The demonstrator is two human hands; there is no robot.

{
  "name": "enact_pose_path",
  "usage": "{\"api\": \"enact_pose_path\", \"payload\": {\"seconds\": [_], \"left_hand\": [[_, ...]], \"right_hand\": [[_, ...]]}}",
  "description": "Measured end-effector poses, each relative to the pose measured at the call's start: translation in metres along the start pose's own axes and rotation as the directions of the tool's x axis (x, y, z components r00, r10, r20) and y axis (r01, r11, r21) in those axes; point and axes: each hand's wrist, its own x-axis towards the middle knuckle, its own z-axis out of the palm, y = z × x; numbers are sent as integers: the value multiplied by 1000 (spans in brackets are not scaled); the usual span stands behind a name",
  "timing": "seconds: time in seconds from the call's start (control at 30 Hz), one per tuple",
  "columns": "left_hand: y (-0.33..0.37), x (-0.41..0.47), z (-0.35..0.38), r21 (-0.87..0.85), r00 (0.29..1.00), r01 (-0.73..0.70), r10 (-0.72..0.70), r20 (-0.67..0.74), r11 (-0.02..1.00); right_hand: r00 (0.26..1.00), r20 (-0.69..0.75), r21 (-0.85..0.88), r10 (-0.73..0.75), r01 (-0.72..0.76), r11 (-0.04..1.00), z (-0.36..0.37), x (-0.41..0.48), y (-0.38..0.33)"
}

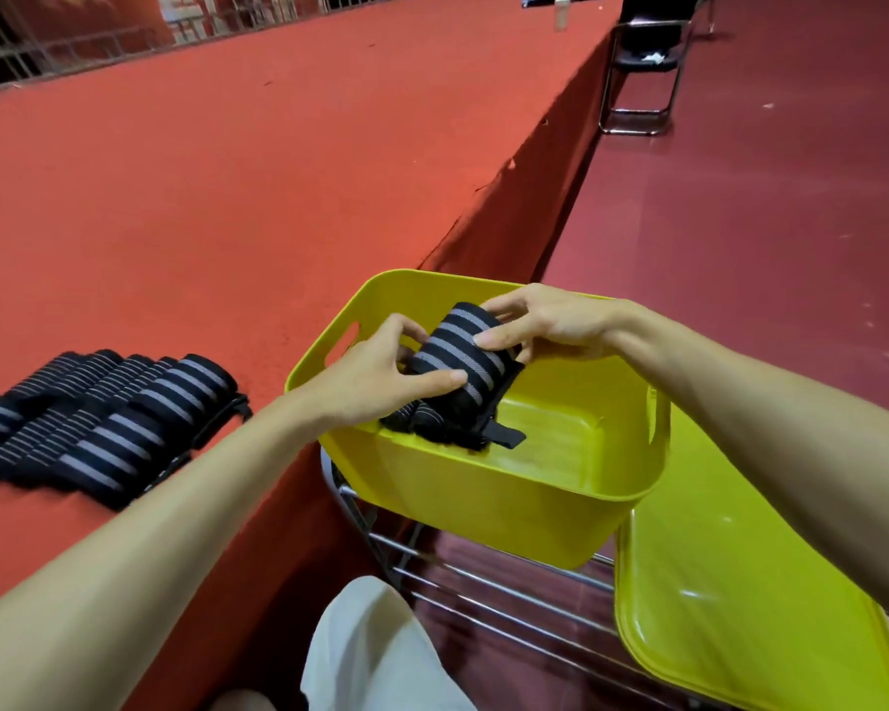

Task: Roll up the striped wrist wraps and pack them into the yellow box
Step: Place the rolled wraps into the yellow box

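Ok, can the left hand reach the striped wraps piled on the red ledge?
Probably yes: the pile of striped wraps lies uncovered beside the left forearm, nothing between. But the left hand grips the rolled wrap over the yellow box, so it must let go.

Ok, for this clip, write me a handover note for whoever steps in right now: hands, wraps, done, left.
Hands: left hand and right hand both grip one rolled wrap over the yellow box.
Done: striped fabric already lies in its near-left corner.
Left: set this roll in, then roll and pack the pile on the red ledge.
The lid lies off, beside the box.
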Motion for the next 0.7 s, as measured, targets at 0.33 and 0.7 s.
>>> {"api": "enact_pose_path", "payload": {"seconds": [0.33, 0.7], "left_hand": [[-36, 10, -14, 304, 980, -178, 196, -28, 936], [-44, 10, -7, 205, 950, -263, 290, -116, 943]], "right_hand": [[844, -157, -579, 512, -499, 645, -29, 46, 51], [867, -179, -754, 464, -424, 502, -23, 69, 75]]}}
